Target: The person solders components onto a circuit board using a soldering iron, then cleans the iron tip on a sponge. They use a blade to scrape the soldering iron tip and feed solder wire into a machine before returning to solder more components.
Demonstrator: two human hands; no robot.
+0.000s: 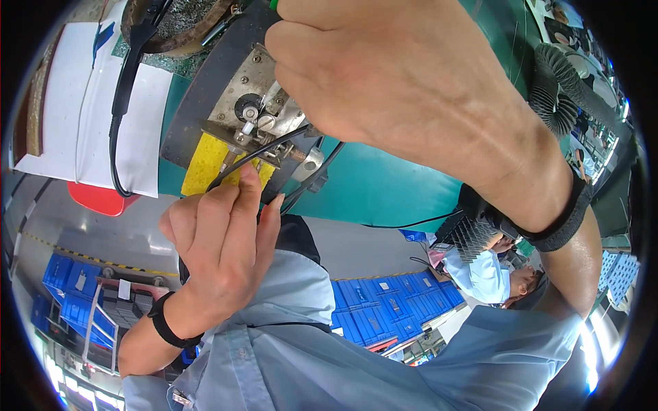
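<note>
My left hand (pixel 223 240) is closed in a pinch on a thin black cable (pixel 274 142), just in front of a small metal fixture (pixel 236 89). The cable runs up to the right across the fixture's front, toward my right hand (pixel 349 65). That hand is curled into a fist over the fixture's right side. Its fingertips are mostly hidden, and a bit of green shows at its upper edge; what it holds, I cannot make out. The fixture carries knobs, screws and a clamp-like part on a dark base. Beneath its front lies a yellow pad (pixel 202 164).
A black handle with a cord (pixel 123 92) hangs over white paper (pixel 140 130) at the left. The green table mat (pixel 384 181) ends near my body. Beyond are a red stool (pixel 103 198), blue bins (pixel 384 308), a grey ribbed duct (pixel 548 89) and a seated person (pixel 480 274).
</note>
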